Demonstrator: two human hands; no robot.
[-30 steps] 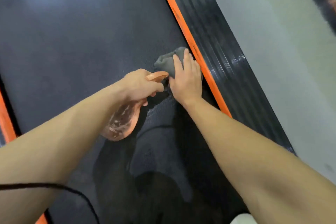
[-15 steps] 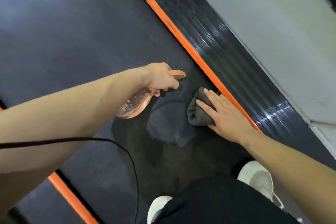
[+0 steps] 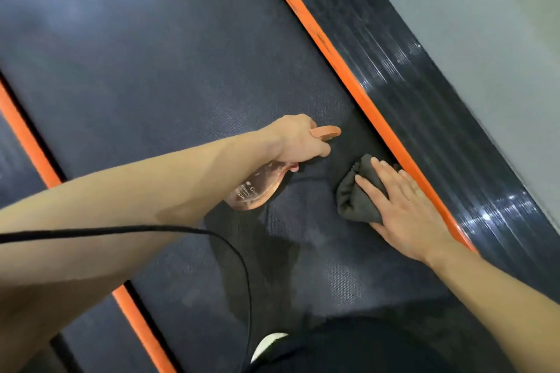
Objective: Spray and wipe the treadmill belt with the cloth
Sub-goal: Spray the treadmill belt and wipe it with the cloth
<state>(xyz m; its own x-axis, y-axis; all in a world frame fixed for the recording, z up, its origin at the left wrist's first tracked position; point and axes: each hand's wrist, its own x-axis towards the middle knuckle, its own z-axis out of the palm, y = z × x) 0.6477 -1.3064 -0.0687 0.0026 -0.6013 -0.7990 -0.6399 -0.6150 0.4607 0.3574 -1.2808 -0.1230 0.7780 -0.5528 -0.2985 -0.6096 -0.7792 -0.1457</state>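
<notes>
The dark textured treadmill belt (image 3: 157,79) runs diagonally across the view between two orange strips. My left hand (image 3: 298,141) grips a clear pinkish spray bottle (image 3: 257,189) with an orange nozzle (image 3: 325,131) that points right, toward the belt's right edge. My right hand (image 3: 403,209) lies flat, fingers spread, pressing a bunched grey cloth (image 3: 356,194) onto the belt beside the right orange strip (image 3: 342,70). A darker patch on the belt lies between and below the two hands.
A ribbed black side rail (image 3: 424,94) borders the belt on the right, with grey floor (image 3: 491,24) beyond. Another orange strip (image 3: 27,142) edges the left. A black cable (image 3: 194,232) hangs across my left forearm. A white shoe tip (image 3: 269,342) shows at the bottom.
My right hand drew the cloth back toward me along the right orange strip, then held near it. My left hand with the bottle separated from the cloth and stayed above the belt.
</notes>
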